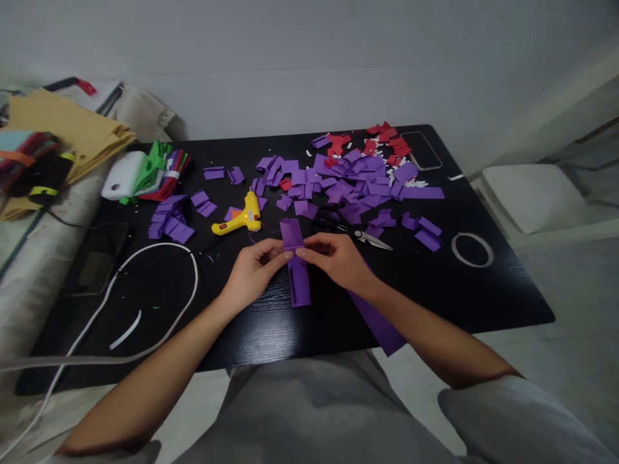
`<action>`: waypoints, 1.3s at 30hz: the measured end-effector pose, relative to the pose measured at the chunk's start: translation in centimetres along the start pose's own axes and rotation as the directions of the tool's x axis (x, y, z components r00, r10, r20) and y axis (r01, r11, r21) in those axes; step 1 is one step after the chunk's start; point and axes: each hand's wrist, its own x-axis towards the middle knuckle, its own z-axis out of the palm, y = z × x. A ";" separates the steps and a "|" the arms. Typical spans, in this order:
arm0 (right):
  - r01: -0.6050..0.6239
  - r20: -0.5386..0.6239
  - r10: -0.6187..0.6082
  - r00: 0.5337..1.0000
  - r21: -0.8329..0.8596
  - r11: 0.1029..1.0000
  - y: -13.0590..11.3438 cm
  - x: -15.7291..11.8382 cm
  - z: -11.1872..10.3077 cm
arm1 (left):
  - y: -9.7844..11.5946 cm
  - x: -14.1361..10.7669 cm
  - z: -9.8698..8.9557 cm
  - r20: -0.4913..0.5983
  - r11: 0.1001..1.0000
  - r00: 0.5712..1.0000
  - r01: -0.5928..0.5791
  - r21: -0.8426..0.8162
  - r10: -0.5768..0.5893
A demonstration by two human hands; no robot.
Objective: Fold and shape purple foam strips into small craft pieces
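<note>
The fold could go crooked or slip open, I think, if either pinch loosens, because the left hand (254, 270) and right hand (333, 258) both pinch the purple paper strip (296, 264), long and creased, lying on the black table (483, 283) near the glue gun (240, 220).

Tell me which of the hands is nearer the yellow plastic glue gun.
Left. The left hand lies just below the yellow plastic glue gun; the right hand is farther off to its right, beside the scissors.
</note>
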 end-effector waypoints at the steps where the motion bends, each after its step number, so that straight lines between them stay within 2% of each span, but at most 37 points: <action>1: 0.015 -0.007 -0.015 1.000 -0.016 1.000 0.0 -0.1 0.0 | 0.0 0.0 0.0 -0.004 1.000 1.000 -0.002 0.002 0.002; 8: 0.025 0.008 -0.025 1.000 -0.002 1.000 0.2 -0.1 0.2 | 0.1 -0.2 0.0 -0.031 0.997 0.998 -0.044 0.064 0.046; 13: 0.037 -0.040 -0.038 0.999 -0.021 0.999 0.3 0.0 0.2 | 0.3 -0.2 0.0 -0.043 0.988 0.997 -0.059 0.140 0.065; 21: 0.021 0.003 -0.021 1.000 -0.020 1.000 0.0 -0.1 0.0 | 0.9 -0.4 0.0 -0.008 0.989 0.998 -0.062 0.134 0.064; 31: 0.037 0.024 -0.036 0.999 -0.045 0.998 -0.3 -0.2 0.3 | 0.5 -0.4 0.1 -0.031 0.964 0.988 -0.141 0.225 0.152; 35: 0.034 0.050 -0.031 0.998 -0.048 0.998 -0.1 -0.2 0.4 | 0.3 -0.4 0.0 -0.017 0.981 0.995 -0.096 0.168 0.100; 39: -0.016 0.066 0.013 0.998 0.052 0.999 0.1 -0.1 0.5 | 0.3 -0.3 0.0 -0.026 0.995 0.999 -0.031 0.097 0.033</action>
